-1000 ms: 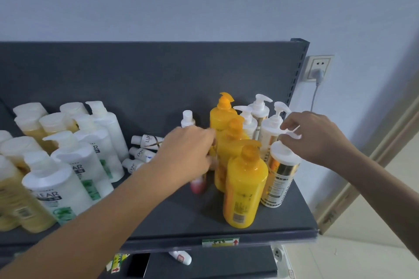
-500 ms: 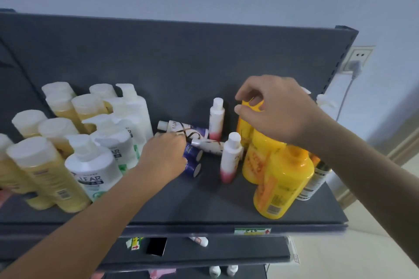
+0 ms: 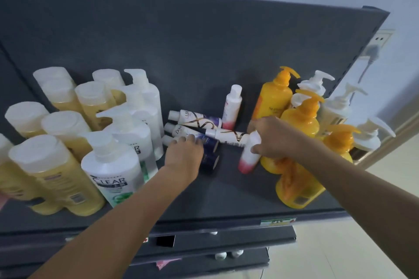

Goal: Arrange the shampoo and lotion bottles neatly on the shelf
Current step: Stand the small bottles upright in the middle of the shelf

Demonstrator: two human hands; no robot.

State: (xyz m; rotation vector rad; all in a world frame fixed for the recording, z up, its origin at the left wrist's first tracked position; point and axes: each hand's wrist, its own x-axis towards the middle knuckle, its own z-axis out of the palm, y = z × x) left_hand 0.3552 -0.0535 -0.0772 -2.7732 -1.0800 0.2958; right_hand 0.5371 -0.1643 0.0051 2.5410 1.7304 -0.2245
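Two bare forearms are reaching in over the front edge of the shelf (image 3: 226, 199), where a price tag (image 3: 277, 221) is sitting at the right. Nearest on the left, amber bottles (image 3: 56, 176) and a Clear pump (image 3: 113, 172) are standing upright. Nearest on the right, a yellow pump (image 3: 299, 188) is standing at the front of its group.

Between the two groups the left hand (image 3: 183, 154) is lying palm down on the tubes (image 3: 210, 142), its fingers (image 3: 191, 137) bending over a dark blue one (the thumb is hidden, so I cannot tell whether it is gripping or only resting). The right hand (image 3: 276, 138) is pinching the pink bottle (image 3: 246, 161) by its white cap, thumb and fingers curling round it. The bottle is tilting, its pink base down on the shelf just beside the yellow pumps.

Behind the hands a Lux tube (image 3: 197, 119) and a Dove tube (image 3: 179, 130) are lying on their sides, touching one another. Farther back a second pink bottle (image 3: 231, 106) is standing upright near the back panel (image 3: 181, 41), with white pumps (image 3: 315, 84) at the far right. A socket (image 3: 378, 41) is showing on the wall beyond.
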